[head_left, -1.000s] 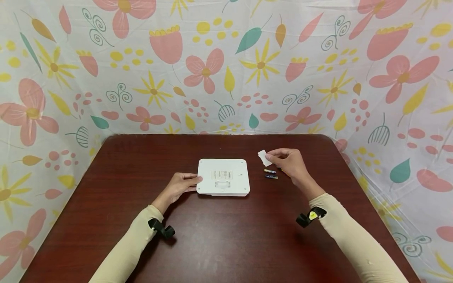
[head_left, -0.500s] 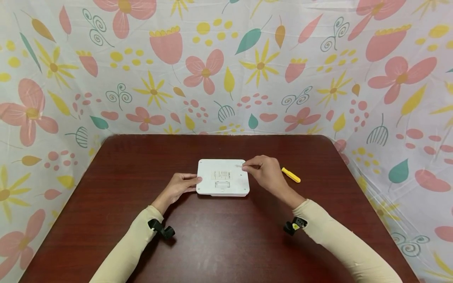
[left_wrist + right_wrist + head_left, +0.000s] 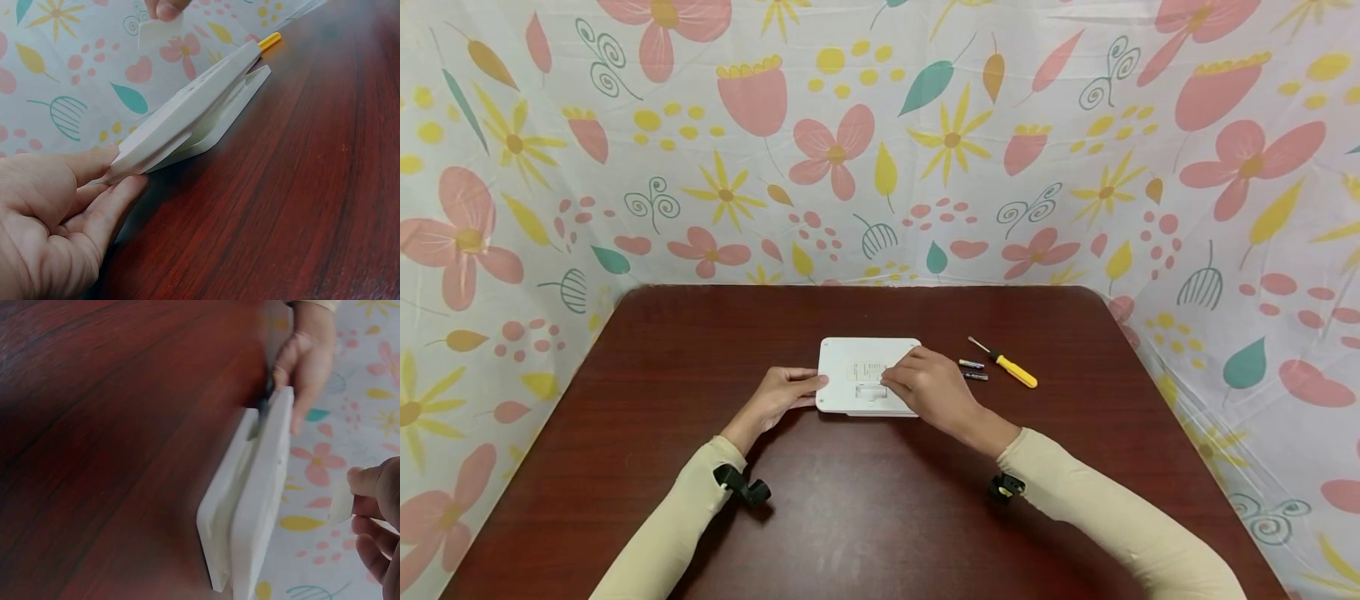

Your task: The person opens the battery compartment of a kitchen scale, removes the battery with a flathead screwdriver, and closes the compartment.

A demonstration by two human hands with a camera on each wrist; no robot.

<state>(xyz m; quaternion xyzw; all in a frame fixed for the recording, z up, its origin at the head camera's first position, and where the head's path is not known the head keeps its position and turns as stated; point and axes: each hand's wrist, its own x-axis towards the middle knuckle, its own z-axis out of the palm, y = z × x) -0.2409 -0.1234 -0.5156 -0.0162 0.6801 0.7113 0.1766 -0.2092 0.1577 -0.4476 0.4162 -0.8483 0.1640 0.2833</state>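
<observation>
A flat white device (image 3: 842,354) lies on the table with its underside up, showing a printed label and an uncovered battery compartment (image 3: 871,392). My left hand (image 3: 782,388) grips its left edge, thumb on top and fingers beneath. My right hand (image 3: 936,387) is over the device's right side, fingertips close to the compartment. It pinches a small white battery cover (image 3: 159,34), which the left wrist view shows raised above the device. In the right wrist view the cover (image 3: 340,500) sits between thumb and fingers; from the head, the fingers mostly hide it.
Two small batteries (image 3: 973,376) lie side by side just right of the device, partly behind my right hand. Beyond them rests a screwdriver (image 3: 1015,371) with a yellow handle. A floral curtain (image 3: 880,167) surrounds the dark wooden table (image 3: 700,325) at the back and sides.
My right hand has carried the battery cover leftward from above the batteries to over the device near its compartment, uncovering the screwdriver. My left hand and the device have stayed put.
</observation>
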